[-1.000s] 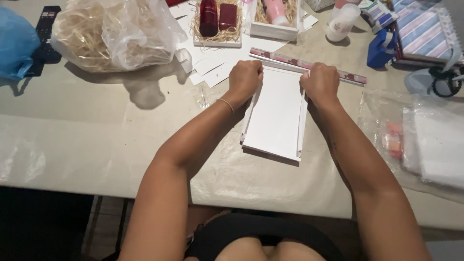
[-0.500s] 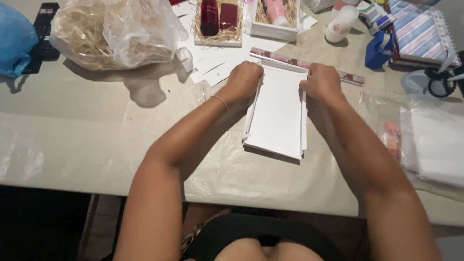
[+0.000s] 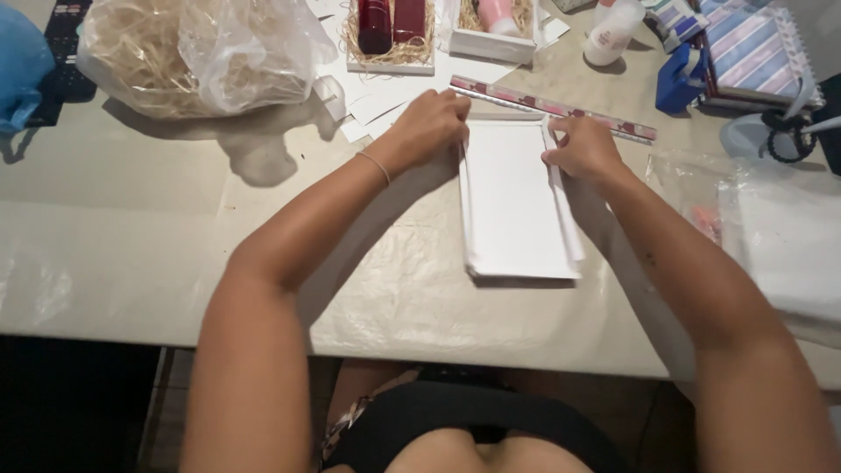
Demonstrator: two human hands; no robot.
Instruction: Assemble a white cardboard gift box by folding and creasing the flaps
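Observation:
A flat white cardboard box piece (image 3: 515,200) lies on the table in front of me, its long side flaps partly raised. My left hand (image 3: 431,125) grips the far end of the left flap, fingers curled over its edge. My right hand (image 3: 581,145) pinches the far end of the right flap. A patterned ruler (image 3: 552,107) lies just beyond both hands.
A clear bag of straw filling (image 3: 197,54) sits at the far left, by a blue bag (image 3: 22,66). Small boxes with red bottles (image 3: 390,31) and loose white paper (image 3: 368,92) lie behind. A blue tape dispenser (image 3: 681,81), striped box (image 3: 752,51) and plastic bags (image 3: 775,228) are at right.
Both hands stay on the box flaps and have slid slightly along them. The view has shifted a little.

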